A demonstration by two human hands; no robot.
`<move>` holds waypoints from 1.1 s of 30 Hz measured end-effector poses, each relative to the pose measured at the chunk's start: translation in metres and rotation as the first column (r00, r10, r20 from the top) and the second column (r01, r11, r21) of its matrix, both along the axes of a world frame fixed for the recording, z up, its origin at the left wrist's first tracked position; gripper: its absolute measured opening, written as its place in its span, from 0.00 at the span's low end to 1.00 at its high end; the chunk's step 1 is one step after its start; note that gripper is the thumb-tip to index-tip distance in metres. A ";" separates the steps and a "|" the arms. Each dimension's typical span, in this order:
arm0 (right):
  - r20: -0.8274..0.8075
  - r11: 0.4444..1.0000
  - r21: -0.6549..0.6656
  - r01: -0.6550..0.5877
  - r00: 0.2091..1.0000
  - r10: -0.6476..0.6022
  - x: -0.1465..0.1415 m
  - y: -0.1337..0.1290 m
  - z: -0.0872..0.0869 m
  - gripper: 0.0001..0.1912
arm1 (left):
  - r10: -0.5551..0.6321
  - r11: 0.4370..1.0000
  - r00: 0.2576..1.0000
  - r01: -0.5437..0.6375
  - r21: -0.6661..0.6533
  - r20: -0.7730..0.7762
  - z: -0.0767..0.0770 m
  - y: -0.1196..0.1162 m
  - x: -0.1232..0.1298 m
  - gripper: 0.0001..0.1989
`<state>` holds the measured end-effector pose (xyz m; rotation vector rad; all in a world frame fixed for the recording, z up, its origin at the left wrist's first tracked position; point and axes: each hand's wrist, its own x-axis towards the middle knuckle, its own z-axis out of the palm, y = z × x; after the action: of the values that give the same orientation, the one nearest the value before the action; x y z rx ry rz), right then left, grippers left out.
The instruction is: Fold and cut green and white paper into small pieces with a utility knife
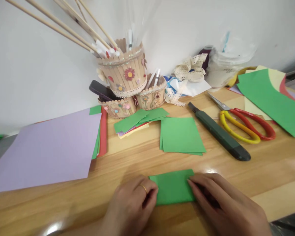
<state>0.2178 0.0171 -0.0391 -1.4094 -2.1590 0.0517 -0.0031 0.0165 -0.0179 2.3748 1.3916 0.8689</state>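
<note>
A folded green paper (174, 188) lies low in the middle of the view, on or just above the wooden table. My left hand (132, 203), with a ring on one finger, is closed on its left edge. At the right edge my right hand (226, 200) pinches the same paper between thumb and fingers. Beyond the hands sits a small stack of green paper squares (182, 135). To its left are green paper strips (141, 118) with purple, red and yellow strips under them.
A craft knife (221, 136) and scissors (243, 123) with red and yellow handles lie at the right. Purple paper (56, 150) covers the left side of the table. Decorated stick holders (125, 73) stand against the wall. Cut green paper (272, 98) lies at the far right.
</note>
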 end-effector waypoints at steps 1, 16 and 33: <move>0.020 1.000 0.009 -0.016 1.000 0.016 0.002 0.000 -0.001 0.10 | -0.006 1.000 1.000 0.006 0.014 -0.006 -0.001 0.000 -0.001 0.12; 0.143 0.986 -0.022 -0.167 0.975 0.168 0.016 -0.001 -0.010 0.15 | -0.061 0.998 0.995 0.062 0.007 -0.077 -0.010 -0.005 -0.010 0.08; 0.222 0.983 -0.017 -0.181 0.958 0.181 0.019 -0.001 -0.011 0.16 | -0.077 0.996 0.992 0.072 -0.053 -0.096 -0.009 -0.004 -0.010 0.09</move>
<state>0.2371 0.0166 -0.0499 -1.2623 -2.4672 -0.0437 -0.0129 0.0129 -0.0264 2.4442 1.3339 0.6998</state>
